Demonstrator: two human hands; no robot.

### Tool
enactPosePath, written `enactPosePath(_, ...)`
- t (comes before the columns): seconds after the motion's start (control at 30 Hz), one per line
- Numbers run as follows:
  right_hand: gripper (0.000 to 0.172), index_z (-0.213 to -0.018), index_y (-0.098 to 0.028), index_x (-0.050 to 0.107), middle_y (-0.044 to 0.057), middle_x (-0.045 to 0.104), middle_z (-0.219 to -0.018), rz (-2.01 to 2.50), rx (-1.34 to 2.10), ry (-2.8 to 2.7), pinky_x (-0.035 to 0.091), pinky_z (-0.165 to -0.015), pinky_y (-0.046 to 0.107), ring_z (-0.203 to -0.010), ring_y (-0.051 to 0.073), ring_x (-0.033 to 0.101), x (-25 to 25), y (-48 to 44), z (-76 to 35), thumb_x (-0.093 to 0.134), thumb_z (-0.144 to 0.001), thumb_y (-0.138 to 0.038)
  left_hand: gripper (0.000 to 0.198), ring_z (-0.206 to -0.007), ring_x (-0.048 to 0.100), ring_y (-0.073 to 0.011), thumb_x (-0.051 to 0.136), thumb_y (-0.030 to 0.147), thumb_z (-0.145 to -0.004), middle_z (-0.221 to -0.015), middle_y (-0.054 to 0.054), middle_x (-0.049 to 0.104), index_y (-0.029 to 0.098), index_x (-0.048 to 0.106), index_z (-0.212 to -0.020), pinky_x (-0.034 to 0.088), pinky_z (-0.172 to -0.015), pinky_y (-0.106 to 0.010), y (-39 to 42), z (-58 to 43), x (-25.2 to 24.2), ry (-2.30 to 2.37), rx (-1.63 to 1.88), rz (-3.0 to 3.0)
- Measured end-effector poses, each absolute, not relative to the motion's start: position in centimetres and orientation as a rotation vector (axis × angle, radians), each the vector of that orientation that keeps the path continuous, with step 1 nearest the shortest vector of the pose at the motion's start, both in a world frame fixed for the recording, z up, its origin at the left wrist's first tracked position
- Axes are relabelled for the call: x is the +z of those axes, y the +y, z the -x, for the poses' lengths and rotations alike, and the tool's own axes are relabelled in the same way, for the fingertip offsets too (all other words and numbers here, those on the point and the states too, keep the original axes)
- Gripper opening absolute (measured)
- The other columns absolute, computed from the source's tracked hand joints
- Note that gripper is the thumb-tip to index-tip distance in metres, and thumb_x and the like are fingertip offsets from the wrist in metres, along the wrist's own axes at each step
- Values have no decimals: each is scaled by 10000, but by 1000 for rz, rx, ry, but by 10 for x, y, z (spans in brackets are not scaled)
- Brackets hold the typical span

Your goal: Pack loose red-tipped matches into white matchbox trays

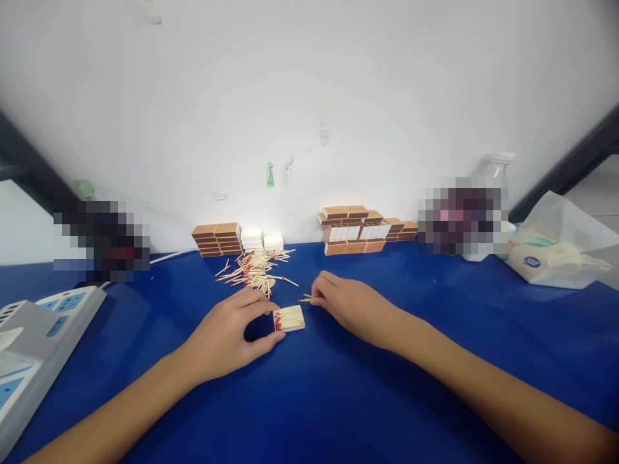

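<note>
Matches (304, 299) pinched in right hand (345, 303) — just beside filled tray (291, 318).
Left hand (236, 332) half-curled, thumb and finger gripping tray's end — a bump could skid it, spilling contents.

1. Left hand (232, 332) and right hand (341, 301): two hands.
2. Filled matchbox tray (290, 318): one.
3. Pinched matches (305, 299): at least two visible.
4. Match heap (256, 267): one, its sticks too many to count.
5. White tray stacks (252, 241): two.
6. Brown matchbox groups (217, 240): two.
7. Tissue pack (549, 261): one.
8. Grey-and-blue unit (48, 348): one.
9. Tabletop (314, 399): one.
</note>
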State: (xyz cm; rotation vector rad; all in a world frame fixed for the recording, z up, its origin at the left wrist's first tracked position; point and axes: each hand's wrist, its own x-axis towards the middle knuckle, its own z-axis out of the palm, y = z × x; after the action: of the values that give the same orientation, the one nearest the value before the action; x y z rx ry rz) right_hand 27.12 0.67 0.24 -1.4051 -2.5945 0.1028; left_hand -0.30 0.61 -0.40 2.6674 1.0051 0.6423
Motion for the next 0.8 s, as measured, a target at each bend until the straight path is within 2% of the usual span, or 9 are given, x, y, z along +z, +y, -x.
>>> enactPosePath(0.3,145,-1062,-173,587,60,706,-1053,1446,90,-2647,331,-591,297,-795,182,684,0,6,-267,496,-1096,-280,229,-969,651,-210,683,367,-959,-1035,-47,670,228,688,-1141,539,-847,-348,5,4,-3,983,642,-2686)
enactPosePath(0.47,119,-1077,-166,610,57,706,-1068,1434,73,-2678,373,-611,297,-820,184,692,0,6,-265,539,-1076,-262,214,-973,652,-206,680,355,-963,-1042,-45,666,228,687,-1135,536,-846,-344,5,4,-2,974,629,-2690)
enactPosePath(0.8,176,-1137,-171,674,83,674,-1098,1339,148,-2646,481,-720,305,-895,196,695,-2,9,-270,527,-1074,-244,230,-987,651,-212,689,372,-957,-1047,-43,669,235,686,-1142,535,-859,-350,5,4,-3,988,618,-2692)
